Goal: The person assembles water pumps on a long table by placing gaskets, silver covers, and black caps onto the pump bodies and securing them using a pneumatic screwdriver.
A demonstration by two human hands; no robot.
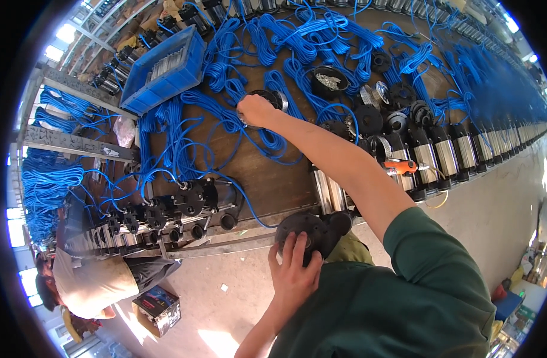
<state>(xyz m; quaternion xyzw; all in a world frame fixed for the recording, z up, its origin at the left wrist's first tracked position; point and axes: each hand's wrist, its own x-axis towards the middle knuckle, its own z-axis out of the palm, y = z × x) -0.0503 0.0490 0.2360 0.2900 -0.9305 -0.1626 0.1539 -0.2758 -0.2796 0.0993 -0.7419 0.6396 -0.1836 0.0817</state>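
Note:
At the bench's near edge, my left hand (294, 271) grips a round black pump cover (300, 230), its fingers bent over the face. A black part with a rounded end (339, 225) sits against that cover's right side. My right arm stretches far across the bench, and my right hand (257, 111) is closed at a round dish with a shiny rim (280, 99). Its fingertips are hidden, so what they hold cannot be seen. Coiled blue cables (273, 138) lie right beside this hand.
A blue crate (164, 70) holds metal pieces at the far left. A black bowl (329, 82) contains small bright parts. Silver pump bodies (445, 149) line the right edge, with an orange-handled tool (403, 166) nearby. Black-ended pumps (191, 198) stand left; another person (94, 283) bends below them.

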